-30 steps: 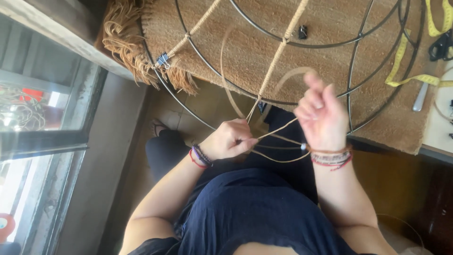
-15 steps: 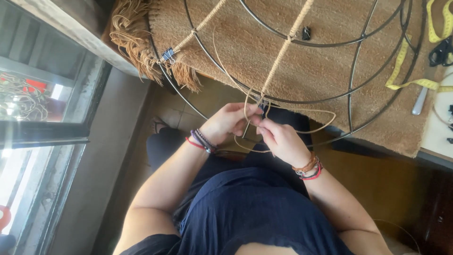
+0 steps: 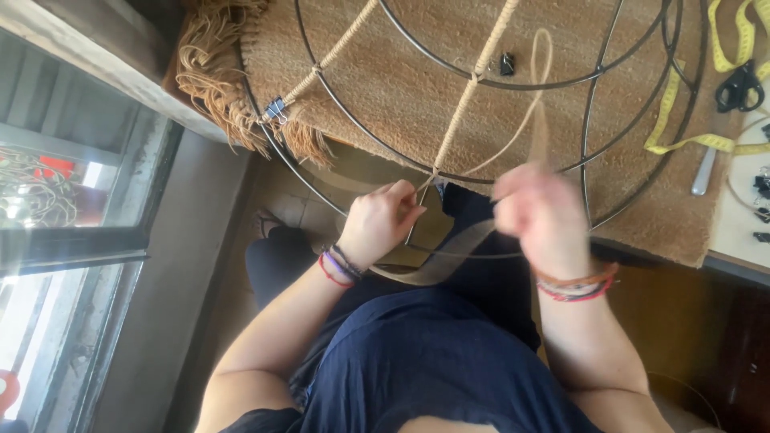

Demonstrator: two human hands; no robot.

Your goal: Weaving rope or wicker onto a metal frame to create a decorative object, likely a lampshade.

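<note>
Packages: none in view. Labels: none in view. Signs: none in view. Screens: none in view (the glass panes at the left edge of the head view are window glass, showing only blurred red and pale shapes behind them, too indistinct to count as printed matter). Nothing on the tabletop carries a wrapper, tag or display that can be made out; small dark items at its right edge are too small to tell.
</note>
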